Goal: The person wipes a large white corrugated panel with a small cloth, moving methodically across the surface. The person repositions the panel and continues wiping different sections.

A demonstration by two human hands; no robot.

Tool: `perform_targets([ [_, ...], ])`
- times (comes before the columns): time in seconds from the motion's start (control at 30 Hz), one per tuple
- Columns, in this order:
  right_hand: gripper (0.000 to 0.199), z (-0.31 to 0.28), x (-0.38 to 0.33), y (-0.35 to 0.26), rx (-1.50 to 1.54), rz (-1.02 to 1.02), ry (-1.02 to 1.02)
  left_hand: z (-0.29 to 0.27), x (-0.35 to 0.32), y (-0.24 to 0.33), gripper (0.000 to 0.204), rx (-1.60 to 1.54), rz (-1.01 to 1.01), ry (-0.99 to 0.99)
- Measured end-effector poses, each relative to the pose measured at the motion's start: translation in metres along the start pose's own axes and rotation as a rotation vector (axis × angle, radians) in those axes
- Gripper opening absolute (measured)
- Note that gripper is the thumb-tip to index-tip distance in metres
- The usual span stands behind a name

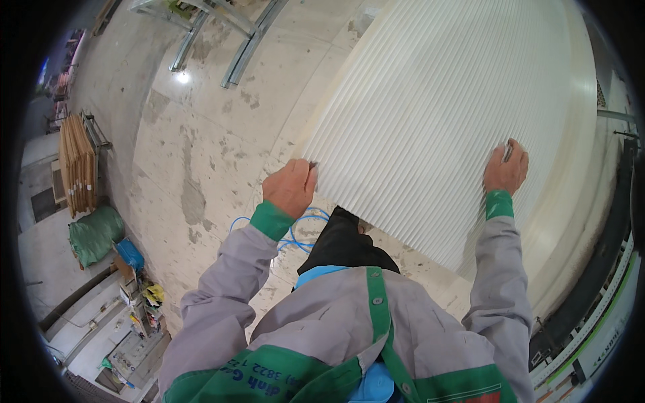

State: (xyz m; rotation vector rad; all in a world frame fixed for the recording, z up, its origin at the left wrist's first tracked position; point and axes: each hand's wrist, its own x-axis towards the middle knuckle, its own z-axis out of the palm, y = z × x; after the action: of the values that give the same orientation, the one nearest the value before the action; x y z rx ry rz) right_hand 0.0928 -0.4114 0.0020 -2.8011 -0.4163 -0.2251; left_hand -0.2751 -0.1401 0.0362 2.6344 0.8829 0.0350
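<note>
A large white panel (430, 127) with narrow parallel ribs stretches away in front of me, its near end close to my legs. My left hand (291, 188) is closed on the panel's left edge near the near corner, thumb and fingers pinched together. Over the right part of the ribbed face is my right hand (506, 169), its fingers curled inward. A small dark spot shows between those fingers; whether it is a held thing or a gap cannot be made out. Smooth pale borders run along the panel's long sides.
A blue hose (295, 232) lies looped on the stained floor by my left leg. Metal channels (252, 43) lie at the far left. Stacked brown boards (78, 164) and a green wrapped bundle (97, 235) are left. A dark tube (591, 282) runs along the right.
</note>
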Motion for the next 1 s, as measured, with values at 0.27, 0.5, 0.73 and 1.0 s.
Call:
perform_targets([
  [0.27,0.043,0.006,0.002,0.01,-0.007,-0.089,0.041,0.014,0.194,0.059,0.02,0.054,0.116,0.08],
  [0.5,0.044,0.007,0.008,0.012,-0.032,-0.074,0.022,0.032,0.466,0.144,0.024,0.215,0.156,0.05],
  [0.73,0.045,0.004,0.007,0.013,0.015,-0.093,0.017,0.044,0.531,0.158,0.023,0.211,0.232,0.134],
  [1.0,0.043,0.009,0.003,0.014,-0.004,-0.094,0.039,0.029,0.226,0.056,0.023,0.061,0.148,0.04],
])
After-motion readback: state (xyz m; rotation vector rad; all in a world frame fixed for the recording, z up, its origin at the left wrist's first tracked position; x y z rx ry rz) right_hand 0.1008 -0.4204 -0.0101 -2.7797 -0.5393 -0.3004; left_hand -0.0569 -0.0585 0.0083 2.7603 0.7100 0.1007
